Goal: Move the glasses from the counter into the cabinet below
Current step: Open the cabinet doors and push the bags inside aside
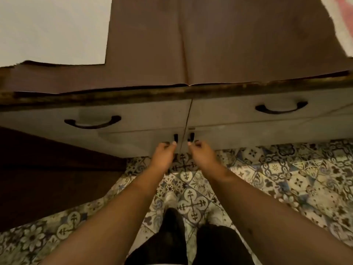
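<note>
Now best to hook left hand (165,151) and right hand (198,150), fingers curled at the two cabinet door handles (175,138) just beyond the fingertips, and draw both doors outward evenly; no glasses visible on the bench (210,44) above.

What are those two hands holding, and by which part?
Each hand grips a small dark cabinet door handle: left hand on the left handle, right hand on the right handle. No glass is held.

Both bare forearms are stretched forward and down, with the left hand (164,152) and the right hand (200,151) held close together, side by side, their fingers curled and thumbs pointed forward.
</note>
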